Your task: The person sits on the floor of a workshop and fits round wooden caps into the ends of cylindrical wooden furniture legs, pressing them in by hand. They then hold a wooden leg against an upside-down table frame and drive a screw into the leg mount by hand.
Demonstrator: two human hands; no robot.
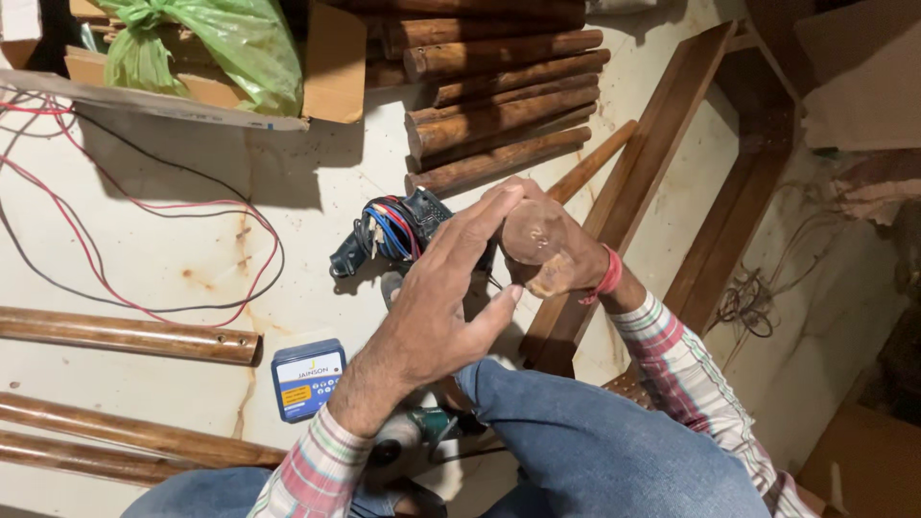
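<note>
A: Surface: what do you sit at?

B: A pale, rust-stained floor (pixel 192 259) fills the frame. Red and black wires (pixel 86 249) loop across its left side; a cardboard box (pixel 336 67) with a green plastic bag (pixel 221 38) lies at upper left, and a stack of round brown wooden rods (pixel 499 105) at upper centre.

A: And your hands?

B: Your right hand (pixel 566 254), centre frame, grips a round wooden rod (pixel 532 235), its flat, scuffed end facing you. Your left hand (pixel 441 297) is open, fingers spread, fingertips touching that end. Behind them lies a dark power tool (pixel 403 225) with exposed coloured wiring. A small blue box (pixel 307 379) sits at lower left, beside smooth varnished poles (pixel 125 336).
</note>
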